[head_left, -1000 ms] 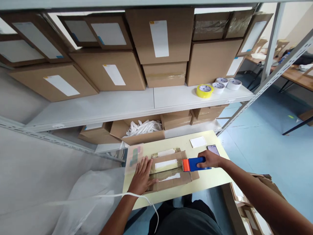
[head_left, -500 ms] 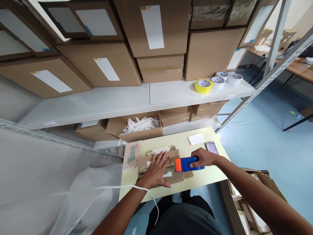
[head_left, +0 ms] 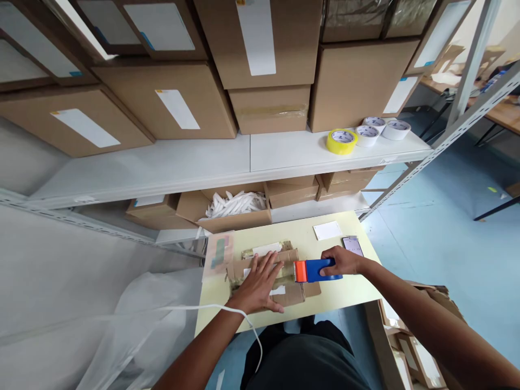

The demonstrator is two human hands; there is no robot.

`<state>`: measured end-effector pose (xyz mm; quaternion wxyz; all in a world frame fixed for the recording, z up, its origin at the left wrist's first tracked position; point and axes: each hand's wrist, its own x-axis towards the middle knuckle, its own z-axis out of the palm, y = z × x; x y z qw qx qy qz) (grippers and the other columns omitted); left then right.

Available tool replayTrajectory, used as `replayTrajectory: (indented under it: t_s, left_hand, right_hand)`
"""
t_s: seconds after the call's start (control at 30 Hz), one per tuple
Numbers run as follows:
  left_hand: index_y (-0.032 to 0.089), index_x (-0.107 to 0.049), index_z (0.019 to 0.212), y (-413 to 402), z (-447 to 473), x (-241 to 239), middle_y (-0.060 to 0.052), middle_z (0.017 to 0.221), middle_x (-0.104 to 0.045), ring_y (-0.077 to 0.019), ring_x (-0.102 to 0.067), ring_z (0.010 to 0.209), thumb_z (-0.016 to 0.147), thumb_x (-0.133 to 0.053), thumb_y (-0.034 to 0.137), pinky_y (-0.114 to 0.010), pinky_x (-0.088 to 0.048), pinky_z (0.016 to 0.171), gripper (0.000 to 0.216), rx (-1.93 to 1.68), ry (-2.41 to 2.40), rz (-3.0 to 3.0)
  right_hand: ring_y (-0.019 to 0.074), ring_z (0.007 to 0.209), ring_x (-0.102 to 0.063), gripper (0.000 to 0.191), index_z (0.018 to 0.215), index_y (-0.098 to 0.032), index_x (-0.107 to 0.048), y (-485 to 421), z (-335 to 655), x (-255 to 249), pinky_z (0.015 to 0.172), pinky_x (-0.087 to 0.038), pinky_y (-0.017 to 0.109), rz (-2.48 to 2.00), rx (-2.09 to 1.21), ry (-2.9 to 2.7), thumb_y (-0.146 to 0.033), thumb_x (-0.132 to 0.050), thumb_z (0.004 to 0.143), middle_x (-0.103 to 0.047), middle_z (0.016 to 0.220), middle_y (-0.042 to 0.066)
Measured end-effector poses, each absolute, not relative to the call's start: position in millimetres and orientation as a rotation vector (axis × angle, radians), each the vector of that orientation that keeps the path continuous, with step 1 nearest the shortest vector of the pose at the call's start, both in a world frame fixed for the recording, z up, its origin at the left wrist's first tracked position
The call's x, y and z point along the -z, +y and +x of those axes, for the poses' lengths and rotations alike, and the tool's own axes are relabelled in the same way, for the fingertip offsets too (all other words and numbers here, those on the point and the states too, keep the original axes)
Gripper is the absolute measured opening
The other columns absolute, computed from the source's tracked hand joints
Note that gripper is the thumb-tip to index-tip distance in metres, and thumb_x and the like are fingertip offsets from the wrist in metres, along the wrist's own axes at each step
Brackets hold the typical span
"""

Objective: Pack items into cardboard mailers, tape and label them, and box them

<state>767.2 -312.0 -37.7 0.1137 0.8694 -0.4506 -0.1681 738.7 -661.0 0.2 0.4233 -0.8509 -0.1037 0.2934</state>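
Note:
A flattened-looking cardboard box (head_left: 291,293) with strips of clear tape and white labels lies on the pale yellow table (head_left: 247,238). My left hand (head_left: 260,281) presses on top of it, fingers spread. In my right hand (head_left: 339,261) is a blue and orange tape dispenser (head_left: 314,270), gripped by its handle. The dispenser's orange end sits at the right part of the box, with a strip of tape running from it toward my left hand. Behind the box lies a narrow taped package (head_left: 266,249) with a white label.
A white card (head_left: 327,231) and a phone (head_left: 352,245) lie on the table. Ahead, a shelf (head_left: 195,162) carries boxes and tape rolls (head_left: 342,141). A white cable (head_left: 195,307) crosses my left arm. An open carton (head_left: 376,336) stands at lower right.
My right hand and the tape dispenser have shifted slightly right, and a strip of tape now shows at its orange end. My left hand stays on the box.

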Motion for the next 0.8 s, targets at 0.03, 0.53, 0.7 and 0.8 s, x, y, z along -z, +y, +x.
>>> replayTrajectory:
  t_s: [0.03, 0.53, 0.7, 0.8]
  left_hand:
    - [0.017, -0.026, 0.16, -315.2, 766.8, 36.4, -0.022, 0.169, -0.009, -0.0437, -0.006, 0.155, 0.066, -0.058, 0.09, -0.066, 0.009, 0.119, 0.123, 0.489, -1.325, 2.553]
    - [0.021, -0.024, 0.16, -335.9, 763.9, 40.7, -0.024, 0.169, -0.007, -0.0452, -0.004, 0.155, 0.061, -0.062, 0.09, -0.069, 0.009, 0.117, 0.126, 0.504, -1.341, 2.509]
    - [0.024, -0.018, 0.162, -336.9, 761.4, 39.6, -0.023, 0.169, -0.007, -0.0459, -0.006, 0.154, 0.057, -0.069, 0.088, -0.068, 0.009, 0.118, 0.133, 0.474, -1.351, 2.556]
    - [0.024, -0.019, 0.162, -336.7, 760.0, 41.4, -0.021, 0.17, -0.008, -0.0446, -0.005, 0.154, 0.056, -0.072, 0.085, -0.066, 0.008, 0.119, 0.133, 0.45, -1.35, 2.582]
  right_hand:
    - [0.0154, 0.065, -0.06, 0.038, 0.082, -0.016, -0.068, -659.3, 737.7, -0.1, 0.055, -0.042, 0.023, -2.122, -0.726, -0.259, -0.053, -0.074, 0.073, -0.066, 0.072, 0.001]
    - [0.017, 0.063, -0.059, 0.055, 0.079, -0.016, -0.068, -662.5, 742.4, 7.5, 0.052, -0.04, 0.025, -2.069, -0.744, -0.272, -0.071, -0.072, 0.072, -0.062, 0.067, 0.001]
    - [0.0157, 0.061, -0.056, 0.055, 0.073, -0.016, -0.066, -672.6, 747.0, 11.9, 0.051, -0.036, 0.024, -2.068, -0.755, -0.244, -0.071, -0.075, 0.069, -0.059, 0.064, 0.0]
    - [0.0162, 0.062, -0.057, 0.054, 0.074, -0.016, -0.067, -677.9, 747.2, 6.3, 0.052, -0.037, 0.024, -2.073, -0.769, -0.257, -0.069, -0.077, 0.068, -0.061, 0.067, 0.0]
